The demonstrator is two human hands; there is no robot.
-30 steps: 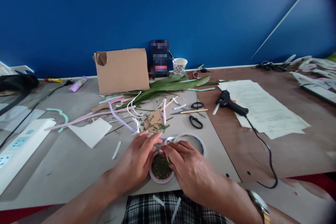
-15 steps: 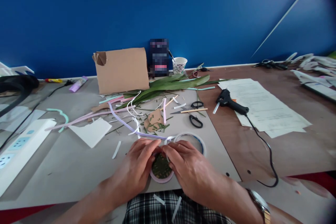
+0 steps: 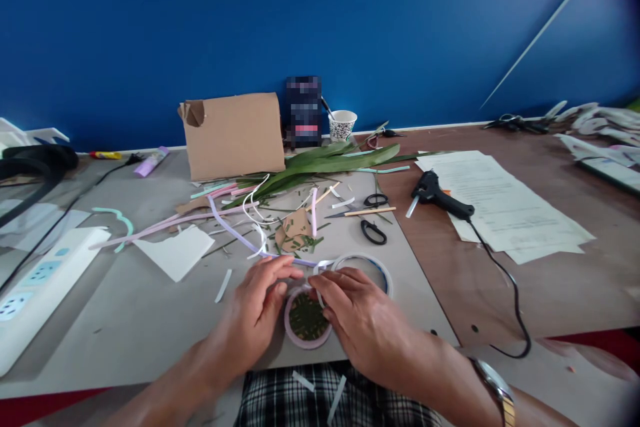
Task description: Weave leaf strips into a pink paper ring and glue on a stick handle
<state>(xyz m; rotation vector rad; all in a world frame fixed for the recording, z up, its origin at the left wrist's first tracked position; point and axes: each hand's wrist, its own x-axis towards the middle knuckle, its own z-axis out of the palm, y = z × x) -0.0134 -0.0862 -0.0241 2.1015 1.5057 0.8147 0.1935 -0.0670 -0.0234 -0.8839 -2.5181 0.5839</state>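
A small round disc, covered with green leaf bits and edged with a pale pink strip, lies at the near edge of the table. My right hand pinches its upper right rim between thumb and fingers; a thin white strip curls up beside those fingertips. To the disc's left is my left hand, its thumb and fingers apart and holding nothing. A roll of double-sided tape lies just behind my right hand, partly hidden by it.
Scissors, cut leaf bits, coloured paper strips and long green leaves lie farther back. A glue gun with a cord rests at right by printed sheets. A power strip lies at left; a cardboard piece stands behind.
My left hand has let go of the disc's rim and moved slightly left, its fingers opening. My right hand stays at the rim. More of the disc shows.
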